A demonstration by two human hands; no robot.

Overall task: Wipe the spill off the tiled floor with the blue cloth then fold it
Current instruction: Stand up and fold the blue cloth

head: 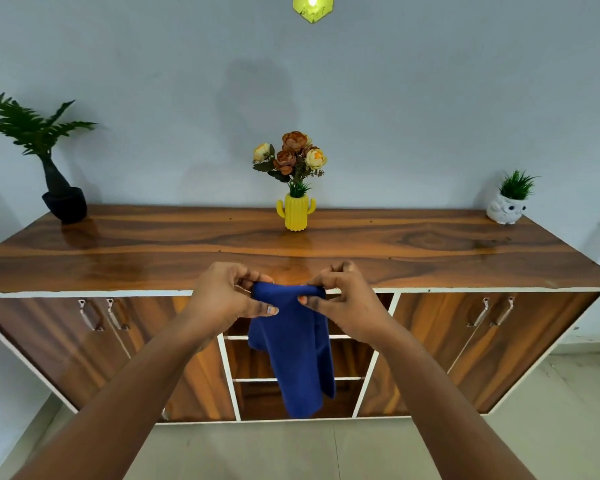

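**Wooden sideboard and what stands on it**

In front of me the glossy wooden sideboard [153,251] stands on the pale tiled floor [257,452]. On its top, a dark potted plant [63,202] sits at ten o'clock, a yellow cactus vase [296,212] of flowers at twelve, and a white owl planter [505,209] at two.

No readable text, labels, brands or numbers anywhere (all surfaces plain).

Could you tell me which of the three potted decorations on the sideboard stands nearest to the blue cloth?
The yellow cactus-shaped vase with flowers, at the middle of the sideboard, directly behind the blue cloth; the black-potted plant and the white owl planter sit at the far ends.
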